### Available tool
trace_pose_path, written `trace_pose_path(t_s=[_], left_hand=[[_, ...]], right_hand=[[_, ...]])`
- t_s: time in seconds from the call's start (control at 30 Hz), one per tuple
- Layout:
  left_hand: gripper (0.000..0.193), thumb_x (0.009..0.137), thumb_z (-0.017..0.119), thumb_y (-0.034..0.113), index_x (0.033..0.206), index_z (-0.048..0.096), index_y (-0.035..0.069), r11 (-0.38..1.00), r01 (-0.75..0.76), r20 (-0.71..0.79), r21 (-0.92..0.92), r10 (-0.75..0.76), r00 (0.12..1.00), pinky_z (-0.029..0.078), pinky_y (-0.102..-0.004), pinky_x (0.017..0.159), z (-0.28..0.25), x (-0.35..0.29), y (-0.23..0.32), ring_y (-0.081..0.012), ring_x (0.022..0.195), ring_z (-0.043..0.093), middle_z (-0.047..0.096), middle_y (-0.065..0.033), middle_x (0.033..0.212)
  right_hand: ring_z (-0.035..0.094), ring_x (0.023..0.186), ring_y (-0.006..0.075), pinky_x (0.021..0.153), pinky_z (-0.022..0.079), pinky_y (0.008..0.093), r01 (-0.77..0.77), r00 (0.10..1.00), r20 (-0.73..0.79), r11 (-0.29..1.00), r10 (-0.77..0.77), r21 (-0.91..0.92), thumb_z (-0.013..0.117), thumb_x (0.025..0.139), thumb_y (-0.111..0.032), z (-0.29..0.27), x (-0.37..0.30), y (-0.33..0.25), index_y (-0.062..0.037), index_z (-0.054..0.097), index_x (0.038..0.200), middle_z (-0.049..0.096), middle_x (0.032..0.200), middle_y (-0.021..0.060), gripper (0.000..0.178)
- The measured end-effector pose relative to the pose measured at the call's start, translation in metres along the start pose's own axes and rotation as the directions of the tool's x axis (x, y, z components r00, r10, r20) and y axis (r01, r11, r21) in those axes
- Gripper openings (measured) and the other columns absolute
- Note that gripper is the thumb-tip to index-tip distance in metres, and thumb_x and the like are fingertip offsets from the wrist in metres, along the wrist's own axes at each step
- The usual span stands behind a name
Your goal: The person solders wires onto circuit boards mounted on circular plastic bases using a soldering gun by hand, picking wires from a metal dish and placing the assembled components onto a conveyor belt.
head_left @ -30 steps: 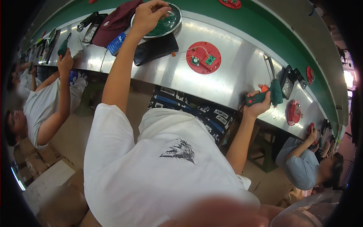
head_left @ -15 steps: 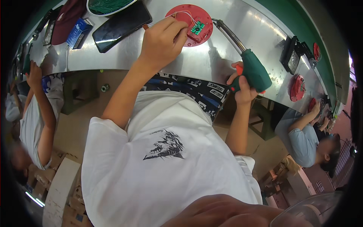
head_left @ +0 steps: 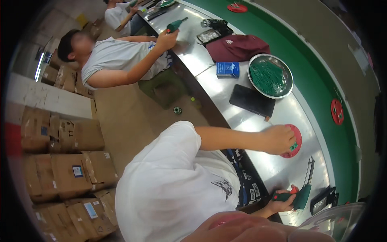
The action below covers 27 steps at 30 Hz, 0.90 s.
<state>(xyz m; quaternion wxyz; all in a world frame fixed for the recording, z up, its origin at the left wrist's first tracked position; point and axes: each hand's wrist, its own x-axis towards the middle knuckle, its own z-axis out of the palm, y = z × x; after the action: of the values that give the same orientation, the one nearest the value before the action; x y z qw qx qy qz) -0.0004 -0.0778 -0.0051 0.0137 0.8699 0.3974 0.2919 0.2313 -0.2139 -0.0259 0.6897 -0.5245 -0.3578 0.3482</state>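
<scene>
My left hand (head_left: 278, 140) lies over the red round disc (head_left: 297, 132), fingers bent down and closed beside a small green circuit board (head_left: 293, 147). What the fingertips pinch, if anything, is hidden behind the hand. In my right hand (head_left: 282, 205) is a green soldering gun (head_left: 302, 197) with a red trigger, gripped by its handle. Its metal tip points away over the bench, apart from the disc and the board.
On the metal bench (head_left: 258, 159) lie a dark phone (head_left: 252, 100), a blue box (head_left: 227, 69), a maroon cap (head_left: 240, 47) and a steel bowl (head_left: 288, 89) of green wires. A co-worker (head_left: 121, 60) sits further left, holding another green soldering gun (head_left: 174, 26). Cardboard boxes (head_left: 66, 173) are stacked behind.
The view has swung left, bringing the co-worker, bowl and boxes further in. My left hand stays at the disc, and my right hand still grips the soldering gun.
</scene>
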Motion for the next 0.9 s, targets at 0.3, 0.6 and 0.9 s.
trace_pose_path(t_s=[0.3,0.6,0.9], left_hand=[[0.008,0.079,0.068,0.013,0.084,0.068,0.006,0.968,0.194,-0.116,-0.158,-0.214,0.970,0.052,-0.0413,0.068,-0.062,-0.023,-0.016,-0.0291,0.081,0.062,0.063,-0.0105,0.088],[0.011,0.087,0.066,0.009,0.082,0.069,-0.001,0.553,0.336,-0.161,-0.762,-0.664,0.730,0.051,-0.0373,0.056,-0.114,-0.005,-0.055,-0.0268,0.059,0.067,0.066,-0.0160,0.067],[0.016,0.084,0.069,0.013,0.078,0.069,-0.002,0.585,0.391,-0.165,-0.711,-0.679,0.716,0.049,-0.0399,0.059,-0.097,-0.020,-0.046,-0.0335,0.065,0.065,0.064,-0.0214,0.071]], right_hand=[[0.045,0.043,0.0152,0.048,0.041,0.0273,-0.168,0.981,-0.094,0.985,0.170,0.032,0.044,0.103,-0.034,-0.001,0.006,-0.003,0.0065,0.054,0.117,0.058,0.066,0.0108,0.044],[0.047,0.046,0.0142,0.045,0.036,0.0248,0.004,0.994,-0.111,1.000,-0.003,0.012,0.050,0.100,-0.032,-0.003,0.005,-0.011,0.0051,0.055,0.114,0.060,0.085,0.0115,0.040],[0.047,0.046,0.0127,0.044,0.037,0.0238,-0.006,0.983,-0.183,0.988,-0.022,-0.153,0.057,0.095,-0.027,-0.009,-0.012,-0.030,0.0044,0.066,0.109,0.057,0.067,0.0036,0.035]])
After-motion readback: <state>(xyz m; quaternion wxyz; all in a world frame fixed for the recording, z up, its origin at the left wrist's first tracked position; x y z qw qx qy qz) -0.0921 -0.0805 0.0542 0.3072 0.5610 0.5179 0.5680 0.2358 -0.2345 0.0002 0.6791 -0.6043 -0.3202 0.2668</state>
